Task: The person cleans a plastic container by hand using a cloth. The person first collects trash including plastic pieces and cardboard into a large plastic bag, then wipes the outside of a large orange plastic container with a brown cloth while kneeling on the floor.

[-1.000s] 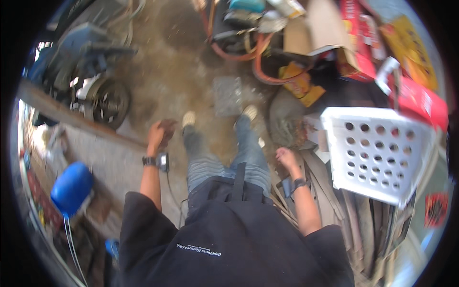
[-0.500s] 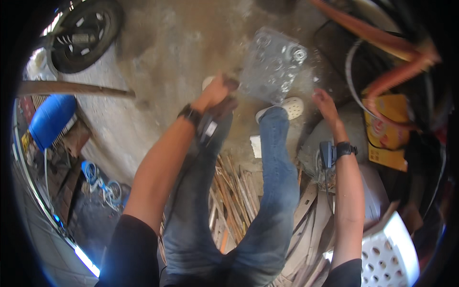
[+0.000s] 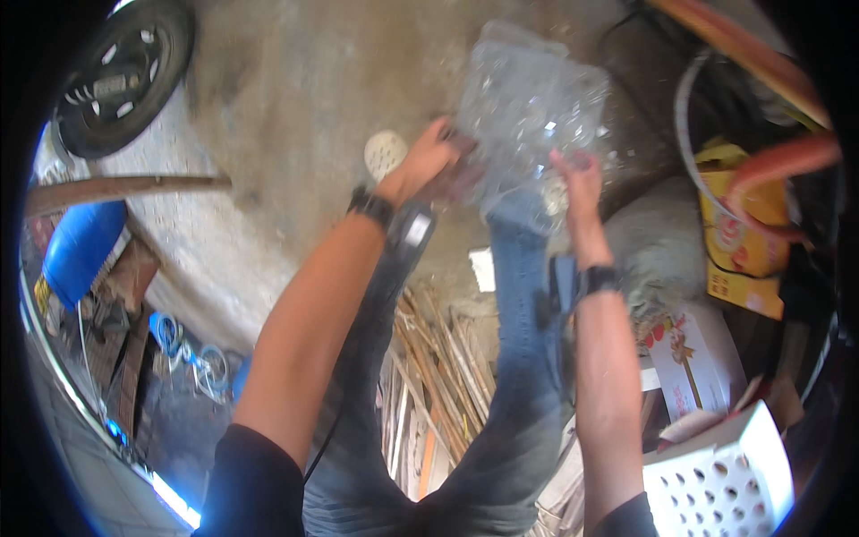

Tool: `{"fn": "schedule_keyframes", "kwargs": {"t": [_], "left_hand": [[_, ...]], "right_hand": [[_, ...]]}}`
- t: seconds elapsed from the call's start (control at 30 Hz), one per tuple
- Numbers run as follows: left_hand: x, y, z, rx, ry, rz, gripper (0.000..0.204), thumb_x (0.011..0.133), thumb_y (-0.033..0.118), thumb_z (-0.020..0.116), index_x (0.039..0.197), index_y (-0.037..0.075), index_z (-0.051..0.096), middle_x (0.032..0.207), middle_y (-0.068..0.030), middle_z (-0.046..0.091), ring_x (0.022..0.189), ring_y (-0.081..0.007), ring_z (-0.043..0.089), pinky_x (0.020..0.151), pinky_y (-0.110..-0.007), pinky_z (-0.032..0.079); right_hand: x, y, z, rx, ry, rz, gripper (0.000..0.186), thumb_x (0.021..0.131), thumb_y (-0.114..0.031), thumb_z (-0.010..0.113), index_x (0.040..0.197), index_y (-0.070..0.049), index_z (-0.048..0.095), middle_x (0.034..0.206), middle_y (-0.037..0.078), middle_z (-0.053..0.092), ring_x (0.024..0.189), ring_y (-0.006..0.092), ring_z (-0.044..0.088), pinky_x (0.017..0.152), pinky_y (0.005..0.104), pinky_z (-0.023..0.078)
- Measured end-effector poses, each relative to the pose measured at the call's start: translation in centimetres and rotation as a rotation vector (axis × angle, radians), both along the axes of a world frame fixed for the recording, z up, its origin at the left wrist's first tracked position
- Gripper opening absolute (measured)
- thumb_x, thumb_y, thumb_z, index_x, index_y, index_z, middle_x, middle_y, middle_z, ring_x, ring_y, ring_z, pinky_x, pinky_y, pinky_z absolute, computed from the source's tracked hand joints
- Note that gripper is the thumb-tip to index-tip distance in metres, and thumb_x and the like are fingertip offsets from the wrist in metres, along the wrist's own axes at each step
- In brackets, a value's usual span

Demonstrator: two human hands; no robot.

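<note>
In front of my legs is a clear plastic tray (image 3: 514, 98) with round moulded hollows, blurred and glinting, its lower part overlapping my right knee and shoe. My left hand (image 3: 425, 166) is at the tray's left side, fingers curled around something dark reddish-brown (image 3: 461, 174), too smeared to name. Whether that hand also grips the tray, I cannot tell. At the tray's right edge is my right hand (image 3: 580, 183), its thumb and fingers closed on the plastic. Each wrist bears a dark strap.
Wood strips (image 3: 438, 367) lie between my legs. On the right are a yellow box (image 3: 743, 233), a white box (image 3: 693, 358), a white perforated basket (image 3: 725, 479) and an orange-red bar (image 3: 743, 54). A wheel (image 3: 125, 80) and blue drum (image 3: 85, 242) stand left.
The tray looks larger and now overlaps my right shoe. My right hand has moved left onto its edge. My left hand has shifted right with the dark thing.
</note>
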State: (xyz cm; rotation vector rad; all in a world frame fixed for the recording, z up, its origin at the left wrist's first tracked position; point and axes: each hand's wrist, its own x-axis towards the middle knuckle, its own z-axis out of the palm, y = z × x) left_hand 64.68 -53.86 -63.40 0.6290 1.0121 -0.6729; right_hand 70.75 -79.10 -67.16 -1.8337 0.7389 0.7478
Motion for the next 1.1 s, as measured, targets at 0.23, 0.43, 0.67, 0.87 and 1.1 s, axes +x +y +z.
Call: {"fn": "schedule_keyframes", "kwargs": {"t": [0.23, 0.43, 0.67, 0.87, 1.1], "left_hand": [[-3.0, 2.9, 17.6, 0.206, -0.363, -0.549, 0.072, 0.071, 0.000, 0.048, 0.142, 0.004, 0.036, 0.119, -0.0139, 0.056, 0.112, -0.0283, 0.056, 0.091, -0.038, 0.050], [-3.0, 1.5, 41.9, 0.515, -0.846, -1.467, 0.032, 0.078, 0.021, 0.062, 0.107, 0.009, 0.065, 0.102, -0.0160, 0.068, 0.096, -0.0340, 0.064, 0.081, -0.043, 0.050], [5.3, -1.8, 60.7, 0.535, -0.955, -1.832, 0.047, 0.076, 0.030, 0.062, 0.120, 0.013, 0.059, 0.105, -0.0185, 0.067, 0.098, -0.0384, 0.062, 0.085, -0.043, 0.049], [10.0, -10.1, 67.5, 0.373, -1.148, -1.482, 0.034, 0.092, 0.030, 0.058, 0.115, 0.006, 0.061, 0.105, -0.0111, 0.066, 0.100, -0.0208, 0.061, 0.087, -0.032, 0.047], [20.3, -29.3, 85.7, 0.685, -1.828, -1.202, 0.035, 0.096, 0.026, 0.052, 0.124, 0.005, 0.055, 0.103, -0.0209, 0.065, 0.096, -0.0321, 0.063, 0.085, -0.037, 0.047]], "right_hand": [[-0.5, 2.7, 30.2, -0.086, -0.260, 0.234, 0.064, 0.069, -0.015, 0.084, 0.121, -0.003, 0.050, 0.099, 0.016, 0.066, 0.095, 0.0254, 0.064, 0.083, 0.0357, 0.050], [-6.9, -0.7, 55.4, -0.289, -0.684, 0.388, 0.056, 0.072, -0.019, 0.080, 0.121, -0.009, 0.056, 0.101, 0.012, 0.065, 0.093, 0.0315, 0.062, 0.081, 0.0395, 0.050], [-8.3, -9.6, 74.4, -0.325, -0.808, -0.018, 0.022, 0.081, -0.009, 0.063, 0.102, -0.009, 0.069, 0.085, 0.010, 0.066, 0.078, 0.0269, 0.060, 0.072, 0.0351, 0.046], [-15.4, -22.4, 81.6, -0.410, -1.069, -0.667, 0.020, 0.083, -0.004, 0.062, 0.102, -0.003, 0.068, 0.080, -0.001, 0.060, 0.072, 0.0084, 0.048, 0.065, 0.0243, 0.039], [-21.3, -35.6, 90.5, -0.212, -1.596, -1.197, 0.036, 0.088, -0.001, 0.057, 0.123, 0.003, 0.057, 0.117, 0.010, 0.062, 0.098, 0.0124, 0.058, 0.089, 0.0275, 0.045]]}}
